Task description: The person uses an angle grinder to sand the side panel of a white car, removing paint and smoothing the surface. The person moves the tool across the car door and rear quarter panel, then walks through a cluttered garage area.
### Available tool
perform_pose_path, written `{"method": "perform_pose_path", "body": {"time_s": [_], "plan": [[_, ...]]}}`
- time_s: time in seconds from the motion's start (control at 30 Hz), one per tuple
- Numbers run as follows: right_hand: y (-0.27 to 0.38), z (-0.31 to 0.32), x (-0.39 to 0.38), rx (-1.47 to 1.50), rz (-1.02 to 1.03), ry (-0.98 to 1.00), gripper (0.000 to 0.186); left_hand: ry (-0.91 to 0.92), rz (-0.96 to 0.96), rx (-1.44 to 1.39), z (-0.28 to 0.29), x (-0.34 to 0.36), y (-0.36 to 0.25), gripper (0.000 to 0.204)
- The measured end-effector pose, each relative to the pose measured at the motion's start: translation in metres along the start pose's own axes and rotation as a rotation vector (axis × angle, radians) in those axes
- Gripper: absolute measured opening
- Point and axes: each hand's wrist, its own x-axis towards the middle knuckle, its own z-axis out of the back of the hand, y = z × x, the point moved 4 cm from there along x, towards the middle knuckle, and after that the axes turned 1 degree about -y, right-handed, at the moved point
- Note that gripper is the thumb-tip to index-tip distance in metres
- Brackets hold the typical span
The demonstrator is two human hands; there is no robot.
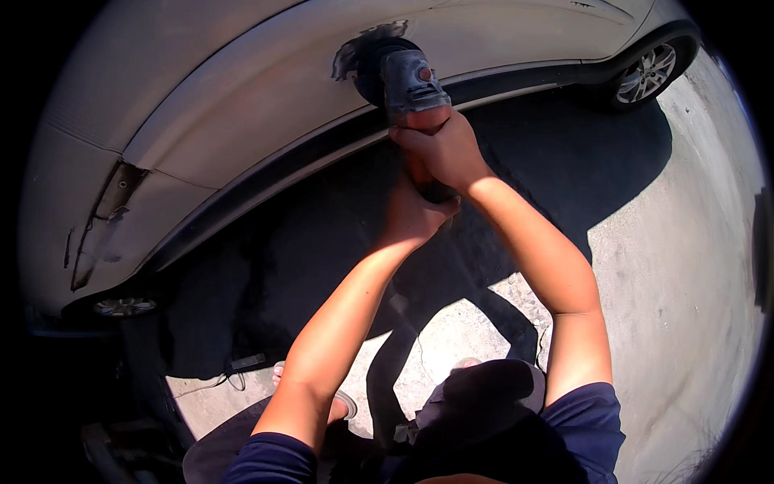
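Note:
I grip a red power tool, an angle grinder or polisher [415, 81] with a worn grey head, with both hands. Its dark round disc [372, 63] is at the side of a pale car [242, 97], on a dark, rough patch [347, 55] of the paint. My right hand [447, 149] is wrapped round the body just behind the head. Lower down, my left hand [415, 214] grips the rear of the tool, partly hidden by the right one.
The car's wheels [645, 74] and dark sill run along shaded concrete [677, 242]. A damaged strip [113, 202] marks the panel at left. An extension socket [246, 362] with cable lies on the ground at lower left. My sandalled foot [343, 410] shows below.

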Motion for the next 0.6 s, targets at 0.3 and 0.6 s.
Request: {"method": "perform_pose_path", "body": {"time_s": [0.3,0.6], "plan": [[-0.027,0.007,0.0,0.076,0.024,-0.006,0.05,0.045,-0.09,-0.026,-0.013,0.0,-0.011,0.09],[0.001,0.028,0.015,0.037,0.131,-0.05,0.05,0.013,-0.11,-0.08,-0.014,0.021,-0.027,0.092]]}}
